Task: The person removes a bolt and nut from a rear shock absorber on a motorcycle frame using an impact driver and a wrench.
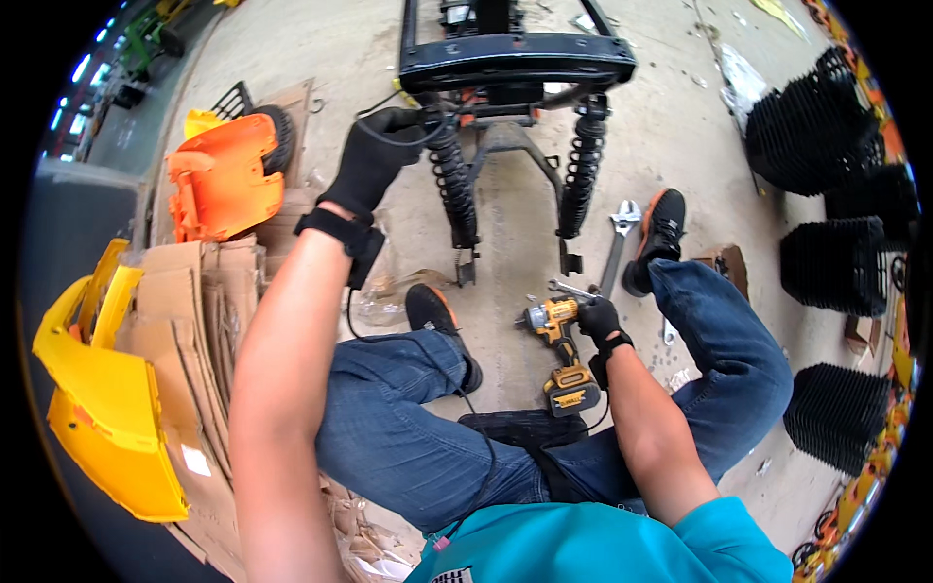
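My left hand (374, 154), in a black glove, is raised to the top of the left coil-spring shock absorber (451, 180) under a black metal frame (515, 60). Its fingers are curled and partly hidden; what they grip cannot be made out. A thin black cable (397, 144) loops across the glove. Low between my legs, my gloved right hand (599, 319) is closed on a small silver wrench (571, 289). Just left of it lies a yellow-and-black cordless impact driver (556, 325). A large adjustable wrench (619, 238) lies on the floor beyond that hand.
The right shock absorber (583, 165) hangs opposite. Another wrench (669, 331) lies by my right leg. Flattened cardboard (180, 330), an orange plastic body part (228, 180) and yellow ones (107, 408) are at left. Stacked black crates (812, 121) line the right.
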Demonstrator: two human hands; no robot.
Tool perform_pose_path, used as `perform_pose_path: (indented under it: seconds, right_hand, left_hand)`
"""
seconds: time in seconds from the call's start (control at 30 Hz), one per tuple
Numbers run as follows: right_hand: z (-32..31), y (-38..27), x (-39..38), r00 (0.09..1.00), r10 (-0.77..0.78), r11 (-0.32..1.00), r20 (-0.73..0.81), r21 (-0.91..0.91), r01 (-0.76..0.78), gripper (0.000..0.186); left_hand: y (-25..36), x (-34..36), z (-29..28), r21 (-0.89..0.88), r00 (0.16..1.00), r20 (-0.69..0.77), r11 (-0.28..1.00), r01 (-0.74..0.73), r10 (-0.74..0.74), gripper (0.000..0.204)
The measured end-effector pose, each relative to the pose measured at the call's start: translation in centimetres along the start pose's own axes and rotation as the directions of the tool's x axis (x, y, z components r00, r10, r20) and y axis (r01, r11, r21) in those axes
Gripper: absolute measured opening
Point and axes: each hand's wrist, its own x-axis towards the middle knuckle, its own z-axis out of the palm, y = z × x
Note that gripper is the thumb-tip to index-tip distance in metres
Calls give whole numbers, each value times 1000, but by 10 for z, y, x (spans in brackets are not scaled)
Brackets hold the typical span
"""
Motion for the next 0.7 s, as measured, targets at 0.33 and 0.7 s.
perform_pose_path:
  seconds: [0.33, 0.7]
  right_hand:
    - [-6, -18, -15, 999, -1, 1000, 33, 19, 1, 23]
    - [2, -12, -2, 994, -73, 963, 76, -255, 90, 26]
  left_hand:
    - [8, -4, -4, -174, 971, 41, 955, 239, -235, 28]
    - [-2, -2, -14, -193, 958, 93, 939, 285, -272, 25]
